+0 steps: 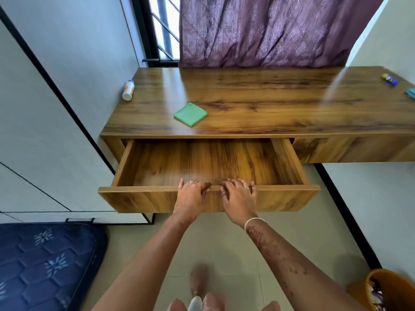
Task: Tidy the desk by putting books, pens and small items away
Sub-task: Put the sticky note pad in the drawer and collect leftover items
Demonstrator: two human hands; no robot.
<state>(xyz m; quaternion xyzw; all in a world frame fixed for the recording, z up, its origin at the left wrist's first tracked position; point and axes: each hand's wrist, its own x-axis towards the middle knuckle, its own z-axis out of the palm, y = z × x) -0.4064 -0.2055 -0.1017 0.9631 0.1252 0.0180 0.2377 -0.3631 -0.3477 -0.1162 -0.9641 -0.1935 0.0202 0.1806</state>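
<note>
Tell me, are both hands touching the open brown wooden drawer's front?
Touching. Head view: the left hand and right hand curl their fingers over the brown wooden drawer at its front's top edge.

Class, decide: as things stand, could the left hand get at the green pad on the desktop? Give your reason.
Probably yes. The left hand grips the drawer by its front edge, but nothing stands between it and the green pad, which lies ahead across the open drawer.

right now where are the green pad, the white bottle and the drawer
green pad (190, 114), head view, middle of its top
white bottle (128, 90), head view, middle of its body
drawer (139, 188), head view, left part of front rim
</note>
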